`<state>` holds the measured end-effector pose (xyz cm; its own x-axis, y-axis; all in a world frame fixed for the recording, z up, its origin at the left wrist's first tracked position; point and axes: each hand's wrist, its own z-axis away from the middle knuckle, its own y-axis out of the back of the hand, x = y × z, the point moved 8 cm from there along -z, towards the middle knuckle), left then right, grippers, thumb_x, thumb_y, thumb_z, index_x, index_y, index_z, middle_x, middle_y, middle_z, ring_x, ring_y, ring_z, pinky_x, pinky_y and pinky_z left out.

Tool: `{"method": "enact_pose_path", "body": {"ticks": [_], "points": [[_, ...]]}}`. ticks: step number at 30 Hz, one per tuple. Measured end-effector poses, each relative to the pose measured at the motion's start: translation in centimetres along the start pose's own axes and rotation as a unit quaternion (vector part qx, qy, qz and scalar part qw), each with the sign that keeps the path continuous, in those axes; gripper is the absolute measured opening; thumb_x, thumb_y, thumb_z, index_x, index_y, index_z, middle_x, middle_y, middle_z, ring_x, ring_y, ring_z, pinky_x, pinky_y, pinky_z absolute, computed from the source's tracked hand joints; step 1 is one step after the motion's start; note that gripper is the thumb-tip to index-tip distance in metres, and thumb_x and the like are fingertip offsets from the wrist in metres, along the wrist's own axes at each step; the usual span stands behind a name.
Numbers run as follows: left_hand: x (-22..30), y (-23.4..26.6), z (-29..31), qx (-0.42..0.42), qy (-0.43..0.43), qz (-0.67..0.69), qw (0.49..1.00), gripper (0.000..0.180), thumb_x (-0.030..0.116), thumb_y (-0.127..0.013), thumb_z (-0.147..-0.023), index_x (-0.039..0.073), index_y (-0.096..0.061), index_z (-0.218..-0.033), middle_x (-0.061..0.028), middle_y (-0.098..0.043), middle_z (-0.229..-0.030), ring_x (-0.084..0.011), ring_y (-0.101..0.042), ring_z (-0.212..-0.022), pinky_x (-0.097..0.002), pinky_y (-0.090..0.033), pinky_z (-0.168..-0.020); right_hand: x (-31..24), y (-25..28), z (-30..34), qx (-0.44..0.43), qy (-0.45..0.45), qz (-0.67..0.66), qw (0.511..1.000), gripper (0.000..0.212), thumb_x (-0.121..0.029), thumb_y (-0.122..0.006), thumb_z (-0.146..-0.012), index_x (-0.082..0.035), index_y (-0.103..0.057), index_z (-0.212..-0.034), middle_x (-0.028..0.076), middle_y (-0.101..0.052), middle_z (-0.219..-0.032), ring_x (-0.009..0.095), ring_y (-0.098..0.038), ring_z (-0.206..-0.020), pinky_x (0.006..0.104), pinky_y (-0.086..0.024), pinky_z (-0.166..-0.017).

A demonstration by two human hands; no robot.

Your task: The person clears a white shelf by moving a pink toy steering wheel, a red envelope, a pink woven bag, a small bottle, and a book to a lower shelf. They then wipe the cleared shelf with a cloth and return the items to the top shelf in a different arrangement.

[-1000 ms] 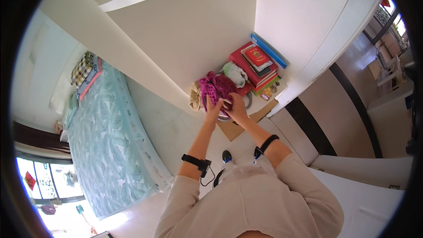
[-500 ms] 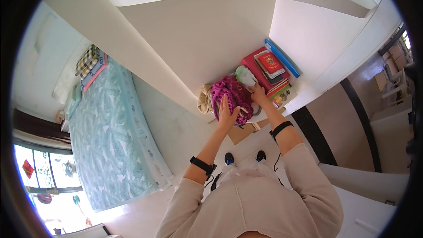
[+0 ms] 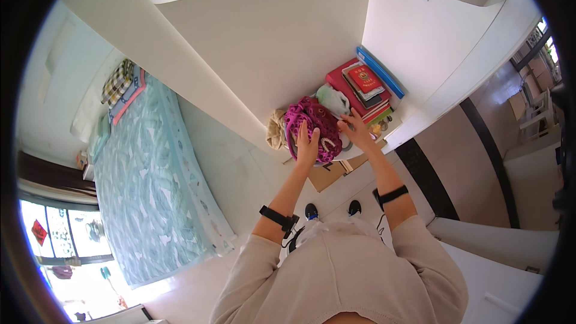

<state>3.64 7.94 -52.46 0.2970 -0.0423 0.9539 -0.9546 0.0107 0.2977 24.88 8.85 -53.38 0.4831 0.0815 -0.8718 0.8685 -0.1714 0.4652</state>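
A bundle of magenta openwork fabric with darker red cloth beside it sits on the white shelf. Against its near side rests my left hand, thumb and fingers apart, gripping nothing. A pale curved strip lies on the bundle by that thumb. Just right of the bundle is my right hand, its fingers spread. Its fingertips are close to a soft white-and-green item, whose kind I cannot make out. Whether they touch it is unclear. Beige cloth sits left of the magenta bundle.
To the right, a red booklet tops stacked books, including a large red one. A blue folder leans by the side wall. Cardboard shows below the shelf edge. A bed with a pale blue cover stands left.
My right hand has drawn back from the white-and-green item and spread its fingers. My left hand has shifted slightly on the magenta bundle, uncovering more of the pale strip. The view has shifted slightly.
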Motion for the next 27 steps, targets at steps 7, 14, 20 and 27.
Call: {"method": "enact_pose_path", "body": {"ticks": [7, 14, 20, 27], "points": [[-5.4, 0.6, 0.6, -0.040, 0.143, 0.279, 0.949, 0.067, 0.047, -0.037, -0.105, 0.002, -0.027, -0.154, -0.0154, -0.030, -0.159, -0.0269, -0.028, -0.147, -0.0356, -0.019, -0.120, -5.3, -5.2, 6.3, 0.056, 0.073, 0.037, 0.995, 0.072, -0.020, -0.084, -0.072, -0.007, -0.051, -0.134, 0.025, -0.058, -0.126, 0.036, -0.063, -0.108, 0.0401, -0.050, -0.092], [4.1, 3.8, 4.1, -0.037, -0.170, -0.063, 0.983, 0.060, 0.034, -0.052, -0.100, 0.006, -0.036, -0.151, -0.0197, -0.030, -0.157, -0.0339, -0.022, -0.148, -0.0456, -0.017, -0.120, -11.1, 0.1, 4.6, 0.113, 0.074, -0.053, 0.989, 0.053, 0.003, -0.079, -0.069, -0.006, -0.059, -0.117, 0.016, -0.069, -0.102, 0.034, -0.068, -0.096, 0.0352, -0.054, -0.080], [15.4, 5.6, 11.6, -0.056, -0.500, -0.268, 0.822, 0.097, 0.056, -0.076, -0.076, 0.012, -0.035, -0.151, -0.0272, -0.022, -0.158, -0.0489, -0.021, -0.145, -0.0658, -0.020, -0.113, -19.9, 13.5, 9.4, 0.106, 0.136, -0.113, 0.979, 0.051, 0.001, -0.079, -0.072, -0.004, -0.059, -0.118, 0.008, -0.070, -0.099, 0.016, -0.068, -0.085, 0.0309, -0.054, -0.074], [31.1, 2.5, 16.1, -0.010, -0.723, -0.164, 0.671, 0.087, 0.058, -0.077, -0.074, 0.033, -0.041, -0.149, -0.0057, -0.030, -0.160, -0.0305, -0.024, -0.149, -0.0653, -0.022, -0.115, -28.8, 31.3, 16.5, 0.232, 0.244, -0.140, 0.931, 0.051, -0.016, -0.086, -0.072, 0.000, -0.058, -0.112, 0.011, -0.063, -0.109, 0.016, -0.064, -0.096, 0.0317, -0.053, -0.085]]}}
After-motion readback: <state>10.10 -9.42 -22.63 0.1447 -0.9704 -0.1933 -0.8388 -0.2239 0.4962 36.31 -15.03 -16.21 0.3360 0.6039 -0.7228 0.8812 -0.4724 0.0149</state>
